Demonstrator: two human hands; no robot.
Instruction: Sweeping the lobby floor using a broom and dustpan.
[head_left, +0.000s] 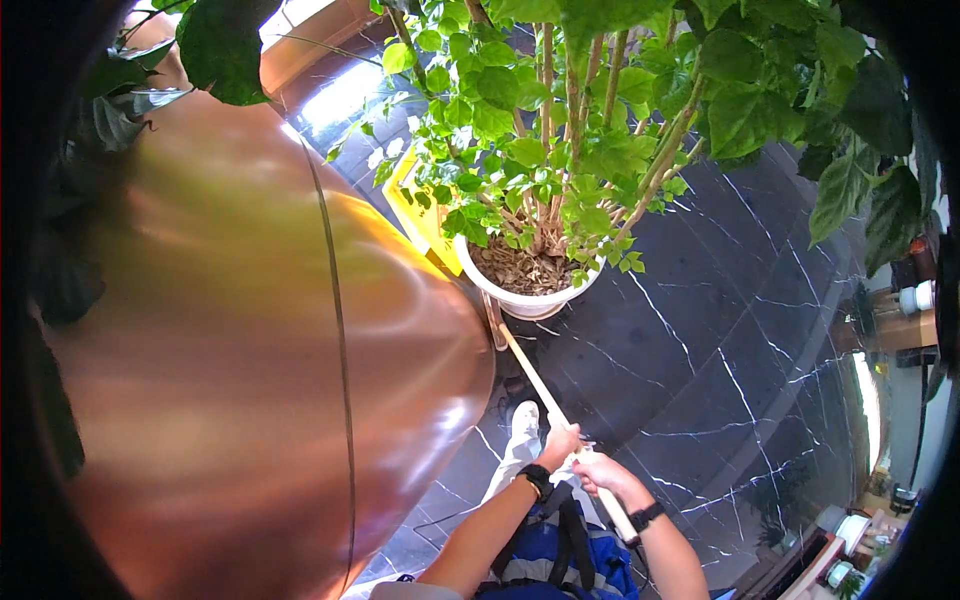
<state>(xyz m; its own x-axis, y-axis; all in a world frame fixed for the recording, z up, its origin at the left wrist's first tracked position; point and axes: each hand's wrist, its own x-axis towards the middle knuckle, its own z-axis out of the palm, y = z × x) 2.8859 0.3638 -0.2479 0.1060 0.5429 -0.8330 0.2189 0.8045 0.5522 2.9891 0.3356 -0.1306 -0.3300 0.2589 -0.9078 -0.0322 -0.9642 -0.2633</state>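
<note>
Both hands grip one long pale handle (536, 379), which slants from my waist up and left. My left hand (561, 441) is closed round it on the far side, and my right hand (602, 474) holds it a little nearer my body. At the handle's far end, a narrow brownish head (492, 319) lies on the floor between a copper-coloured metal surface (300, 315) and a white plant pot (525, 304). The pot holds dry mulch (521, 266) and a leafy green plant (555, 135). What kind of tool it is I cannot tell.
A yellow floor sign (427, 221) stands behind the pot, beside the curved metal. Dark floor tiles (697, 337) with white veins reach to the right. Dark leaves (840, 180) hang at the upper right. Shelving with white containers (851, 532) stands at the lower right.
</note>
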